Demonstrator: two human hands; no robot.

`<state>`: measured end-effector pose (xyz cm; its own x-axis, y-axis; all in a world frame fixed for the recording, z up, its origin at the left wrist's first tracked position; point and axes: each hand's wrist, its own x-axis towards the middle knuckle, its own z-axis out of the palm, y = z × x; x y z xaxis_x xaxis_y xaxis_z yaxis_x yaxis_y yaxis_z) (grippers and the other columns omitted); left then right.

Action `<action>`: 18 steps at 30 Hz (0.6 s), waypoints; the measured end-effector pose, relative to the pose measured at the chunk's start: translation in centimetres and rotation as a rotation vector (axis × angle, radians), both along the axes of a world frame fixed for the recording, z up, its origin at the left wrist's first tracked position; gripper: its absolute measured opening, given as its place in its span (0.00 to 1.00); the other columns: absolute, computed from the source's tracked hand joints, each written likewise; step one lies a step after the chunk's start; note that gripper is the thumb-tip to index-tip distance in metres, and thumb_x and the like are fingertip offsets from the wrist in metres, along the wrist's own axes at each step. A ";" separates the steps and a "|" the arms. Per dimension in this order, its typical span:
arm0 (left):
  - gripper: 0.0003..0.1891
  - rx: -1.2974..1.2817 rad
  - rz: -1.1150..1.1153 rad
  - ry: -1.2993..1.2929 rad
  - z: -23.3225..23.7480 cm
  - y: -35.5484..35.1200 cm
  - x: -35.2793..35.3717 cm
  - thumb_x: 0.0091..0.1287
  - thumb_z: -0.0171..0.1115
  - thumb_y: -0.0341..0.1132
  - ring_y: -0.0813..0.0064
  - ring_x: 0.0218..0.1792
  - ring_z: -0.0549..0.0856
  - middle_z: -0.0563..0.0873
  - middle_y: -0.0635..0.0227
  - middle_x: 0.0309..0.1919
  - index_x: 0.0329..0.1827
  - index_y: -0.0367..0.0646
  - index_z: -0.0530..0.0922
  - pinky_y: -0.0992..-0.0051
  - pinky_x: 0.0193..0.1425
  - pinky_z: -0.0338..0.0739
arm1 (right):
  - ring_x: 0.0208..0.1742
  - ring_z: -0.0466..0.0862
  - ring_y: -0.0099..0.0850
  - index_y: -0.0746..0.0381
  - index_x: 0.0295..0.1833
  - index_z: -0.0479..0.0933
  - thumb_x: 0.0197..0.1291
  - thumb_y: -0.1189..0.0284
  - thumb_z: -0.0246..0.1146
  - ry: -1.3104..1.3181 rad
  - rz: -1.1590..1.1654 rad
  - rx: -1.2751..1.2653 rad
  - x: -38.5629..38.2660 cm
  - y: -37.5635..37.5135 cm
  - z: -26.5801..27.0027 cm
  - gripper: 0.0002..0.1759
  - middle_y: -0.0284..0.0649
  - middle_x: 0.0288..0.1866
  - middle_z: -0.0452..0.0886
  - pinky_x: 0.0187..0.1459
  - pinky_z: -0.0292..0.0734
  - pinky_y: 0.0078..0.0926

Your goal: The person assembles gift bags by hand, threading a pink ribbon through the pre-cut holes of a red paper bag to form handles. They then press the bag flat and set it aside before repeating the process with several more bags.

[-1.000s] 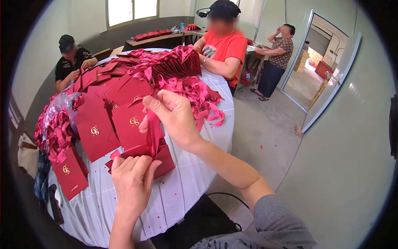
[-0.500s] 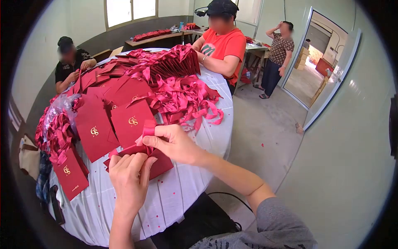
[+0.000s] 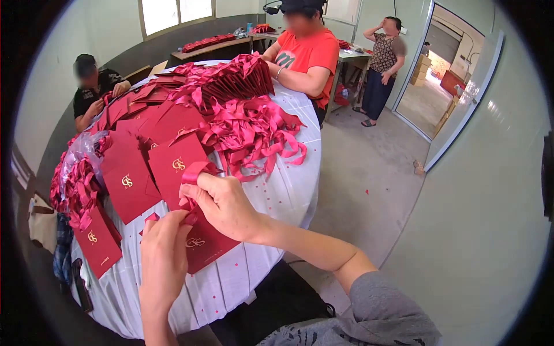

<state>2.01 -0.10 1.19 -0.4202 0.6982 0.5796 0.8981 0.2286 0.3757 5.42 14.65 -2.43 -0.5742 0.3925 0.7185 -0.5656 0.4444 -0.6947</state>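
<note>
Round white-clothed counter (image 3: 271, 202) heaped with red bags (image 3: 127, 181) stamped gold "GS"; open door (image 3: 467, 98) far right. Left hand (image 3: 161, 259) and right hand (image 3: 222, 205) pinch a ribbon (image 3: 193, 172).

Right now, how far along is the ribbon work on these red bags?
Seemingly done: the ribboned bags stacked across the table. In hand: the right hand pinches a ribbon at the bag under the left hand. Left: flat bags and a loose ribbon pile.
</note>
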 end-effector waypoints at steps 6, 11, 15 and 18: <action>0.08 -0.004 0.133 0.181 0.6 -2.0 -1.0 0.55 0.62 0.21 0.60 0.45 0.73 0.75 0.60 0.39 0.37 0.38 0.80 0.67 0.49 0.69 | 0.32 0.86 0.33 0.73 0.36 0.76 0.65 0.77 0.56 -0.088 0.042 0.053 -0.1 0.5 0.1 0.09 0.49 0.29 0.83 0.31 0.78 0.25; 0.10 0.159 0.091 -0.141 -1.9 -2.9 -2.6 0.52 0.65 0.19 0.70 0.42 0.75 0.72 0.62 0.43 0.37 0.37 0.79 0.77 0.45 0.72 | 0.33 0.85 0.25 0.73 0.38 0.78 0.64 0.77 0.58 -0.105 0.035 -0.030 -0.4 0.2 -1.0 0.08 0.46 0.30 0.84 0.33 0.78 0.23; 0.16 0.248 0.182 -0.414 -4.9 -3.9 -4.3 0.57 0.68 0.27 0.76 0.36 0.79 0.75 0.64 0.42 0.45 0.37 0.71 0.77 0.37 0.74 | 0.35 0.80 0.20 0.71 0.36 0.79 0.64 0.78 0.56 -0.212 0.074 -0.134 -0.5 1.1 -1.6 0.08 0.38 0.30 0.82 0.38 0.75 0.20; 0.14 0.111 0.223 -0.677 -5.0 -4.6 -4.2 0.65 0.64 0.40 0.81 0.27 0.80 0.79 0.67 0.23 0.36 0.36 0.73 0.78 0.30 0.72 | 0.34 0.78 0.19 0.70 0.33 0.77 0.66 0.76 0.55 -0.274 0.044 -0.046 -0.7 1.7 -1.7 0.10 0.34 0.29 0.80 0.38 0.72 0.17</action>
<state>-2.23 -4.69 -3.81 -0.8378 0.5064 0.2040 0.3965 0.3074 0.8651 4.74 16.39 -4.15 -0.7618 0.3918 0.5159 -0.3715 0.3881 -0.8434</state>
